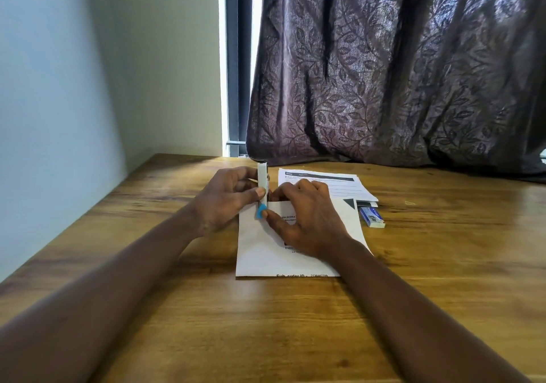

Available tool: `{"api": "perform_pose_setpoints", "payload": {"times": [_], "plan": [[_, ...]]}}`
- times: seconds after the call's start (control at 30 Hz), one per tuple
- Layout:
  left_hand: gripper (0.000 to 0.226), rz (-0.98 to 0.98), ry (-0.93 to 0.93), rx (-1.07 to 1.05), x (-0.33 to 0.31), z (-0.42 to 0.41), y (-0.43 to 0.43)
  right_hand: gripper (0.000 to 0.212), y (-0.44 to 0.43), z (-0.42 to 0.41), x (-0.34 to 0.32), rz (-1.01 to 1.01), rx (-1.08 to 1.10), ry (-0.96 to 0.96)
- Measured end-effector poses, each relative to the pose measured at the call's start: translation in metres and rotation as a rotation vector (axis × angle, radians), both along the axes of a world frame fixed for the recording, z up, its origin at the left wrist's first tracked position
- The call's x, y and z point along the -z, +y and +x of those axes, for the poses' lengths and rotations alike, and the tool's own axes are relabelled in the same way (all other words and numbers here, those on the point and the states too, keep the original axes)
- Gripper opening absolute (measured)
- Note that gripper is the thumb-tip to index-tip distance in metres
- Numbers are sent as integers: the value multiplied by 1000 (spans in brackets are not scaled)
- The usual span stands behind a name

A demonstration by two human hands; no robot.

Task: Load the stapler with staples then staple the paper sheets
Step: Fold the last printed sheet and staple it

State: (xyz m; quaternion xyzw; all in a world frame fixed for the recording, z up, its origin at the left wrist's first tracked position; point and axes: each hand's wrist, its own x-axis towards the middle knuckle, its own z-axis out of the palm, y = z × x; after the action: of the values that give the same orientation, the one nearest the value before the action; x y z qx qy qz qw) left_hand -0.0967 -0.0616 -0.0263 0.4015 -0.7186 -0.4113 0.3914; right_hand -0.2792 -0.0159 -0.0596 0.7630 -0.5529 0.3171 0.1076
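Observation:
My left hand (229,198) grips a small silver stapler (262,180) that stands almost upright above the table, thumb pressed on its side. A blue plastic tab (261,213) sticks out of its lower end. My right hand (304,220) pinches that blue tab between thumb and forefinger. Under both hands lies a folded white printed sheet (266,255). Behind it rests a stack of printed paper sheets (339,186). A small blue and white staple box (373,218) lies to the right of the folded sheet.
Everything sits on a wooden table (295,317). A pale wall (59,102) borders the left side. A dark patterned curtain (399,72) hangs down onto the table's back edge, with a window frame (236,58) beside it.

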Motion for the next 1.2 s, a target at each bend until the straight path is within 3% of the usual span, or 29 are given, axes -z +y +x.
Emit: {"api": "perform_pose_setpoints", "payload": {"times": [0.13,0.43,0.67,0.8,0.87,0.97,1.03,1.2], "plan": [[42,6,-12,-8,2,-1,0,43,0,1,0,73,-58,-170],[44,28,-84,-18,3,-3,1,35,3,5,0,113,-144,-126],[28,96,69,-62,5,0,-1,24,4,5,0,113,-138,-198],[18,-5,165,-152,2,9,-8,13,6,-1,-1,145,-145,-273],[19,-221,-2,-261,0,20,-15,16,5,-3,0,130,-131,-309],[31,-467,-457,-395,0,36,-20,19,4,-4,0,129,-114,-333],[40,-467,-604,-409,1,41,-23,18,3,-4,0,132,-107,-342],[40,-386,-834,-388,6,42,-27,13,1,-3,1,97,-89,-334]]}}
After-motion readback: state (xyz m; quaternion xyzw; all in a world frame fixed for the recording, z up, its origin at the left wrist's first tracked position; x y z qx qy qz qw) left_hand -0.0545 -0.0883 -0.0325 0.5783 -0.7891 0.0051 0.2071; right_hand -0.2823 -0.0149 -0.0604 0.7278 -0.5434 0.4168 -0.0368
